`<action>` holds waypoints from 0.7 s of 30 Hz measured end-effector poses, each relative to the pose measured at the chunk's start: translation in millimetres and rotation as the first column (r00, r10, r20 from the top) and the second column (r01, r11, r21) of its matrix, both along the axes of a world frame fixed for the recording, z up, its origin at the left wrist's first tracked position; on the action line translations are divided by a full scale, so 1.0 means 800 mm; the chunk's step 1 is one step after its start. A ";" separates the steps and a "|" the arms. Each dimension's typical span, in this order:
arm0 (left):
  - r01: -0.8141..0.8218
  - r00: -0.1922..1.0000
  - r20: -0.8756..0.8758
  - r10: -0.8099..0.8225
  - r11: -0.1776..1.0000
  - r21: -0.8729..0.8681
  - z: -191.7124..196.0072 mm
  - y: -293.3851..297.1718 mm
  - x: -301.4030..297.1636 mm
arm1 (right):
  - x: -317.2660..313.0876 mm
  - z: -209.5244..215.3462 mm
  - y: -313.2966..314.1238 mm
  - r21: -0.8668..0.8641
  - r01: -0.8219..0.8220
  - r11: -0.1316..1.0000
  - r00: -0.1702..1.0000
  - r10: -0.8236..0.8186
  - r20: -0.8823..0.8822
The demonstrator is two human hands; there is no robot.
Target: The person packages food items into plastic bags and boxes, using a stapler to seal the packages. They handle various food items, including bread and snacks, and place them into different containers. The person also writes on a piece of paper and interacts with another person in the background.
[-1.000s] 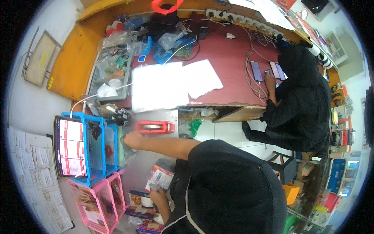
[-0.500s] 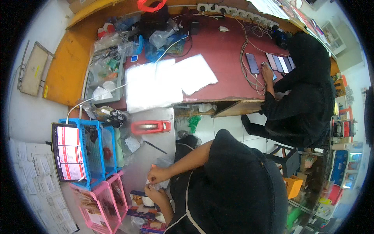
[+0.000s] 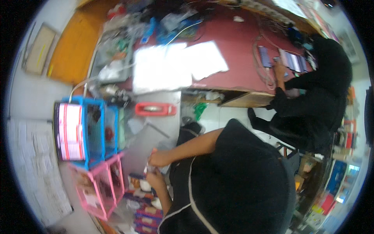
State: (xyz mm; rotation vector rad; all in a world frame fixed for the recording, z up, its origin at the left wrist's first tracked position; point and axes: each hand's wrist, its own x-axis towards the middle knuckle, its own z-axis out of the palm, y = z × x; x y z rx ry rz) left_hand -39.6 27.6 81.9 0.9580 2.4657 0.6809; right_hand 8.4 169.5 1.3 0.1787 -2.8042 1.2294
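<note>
My right hand (image 3: 159, 158) reaches in from a black sleeve over a grey tabletop (image 3: 146, 140), its fingers closed in a pinch. Just below it is my left hand (image 3: 156, 179), also closed, with the fingertips close to those of the right. Between them is a small pale piece (image 3: 147, 167), like plastic or a wrapper; blur hides its kind. Clear plastic (image 3: 166, 168) lies beside the right wrist. Several dark blue boxes (image 3: 148, 218) with orange marks sit near my left forearm. A thin dark tool (image 3: 157, 130) rests on the tabletop beyond my hands.
A red tape dispenser (image 3: 156, 103) stands ahead. On the left are a tablet (image 3: 71, 132), a blue basket rack (image 3: 102, 132) and a pink one (image 3: 105, 171). White sheets (image 3: 159, 70) cover part of a red desk (image 3: 241, 39), where another person's hand (image 3: 279, 72) is beside phones (image 3: 294, 62).
The whole view has shifted, so the desk and racks appear higher, and it is blurrier. My hands remain close together around the pale piece.
</note>
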 end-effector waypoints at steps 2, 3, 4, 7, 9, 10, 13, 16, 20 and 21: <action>-0.064 0.998 -0.008 0.064 0.998 -0.020 -0.009 0.001 -0.011 | 0.004 0.002 0.004 -0.117 0.032 0.993 0.999 -0.035 -0.018; -0.115 0.993 0.015 0.115 0.992 -0.048 -0.003 0.011 -0.012 | 0.002 -0.001 0.004 -0.134 0.080 0.988 0.996 -0.072 0.060; -0.033 0.996 -0.080 0.038 0.998 0.059 -0.010 0.007 -0.016 | 0.007 0.016 0.012 -0.090 0.079 0.993 0.996 -0.075 0.050; -0.464 0.755 0.488 0.437 0.883 -0.074 -0.019 0.005 -0.025 | 0.019 0.013 0.014 -0.125 0.118 0.985 0.989 -0.128 -0.073; -0.628 0.579 0.649 0.494 0.778 -0.031 -0.008 -0.005 -0.014 | 0.045 0.061 0.023 -0.156 0.037 0.987 0.976 -0.069 -0.204; -0.677 0.523 0.690 0.501 0.736 -0.021 -0.003 -0.005 -0.008 | 0.052 0.068 0.028 -0.108 -0.053 0.993 0.981 0.031 -0.193; -0.759 0.454 0.760 0.465 0.649 0.056 -0.011 -0.007 0.004 | 0.053 0.055 0.031 -0.127 -0.067 0.990 0.991 0.050 -0.127; -0.773 0.420 0.780 0.465 0.633 0.039 -0.016 -0.010 0.009 | 0.049 0.049 0.033 -0.197 -0.002 0.980 0.987 -0.030 -0.160; -0.733 0.593 0.651 0.474 0.652 0.193 -0.033 -0.011 0.020 | 0.045 0.058 0.029 -0.363 0.175 0.915 0.978 -0.204 -0.041; -0.716 0.628 0.625 0.465 0.660 0.228 -0.039 -0.011 0.021 | 0.044 0.059 0.030 -0.373 0.187 0.909 0.976 -0.214 -0.031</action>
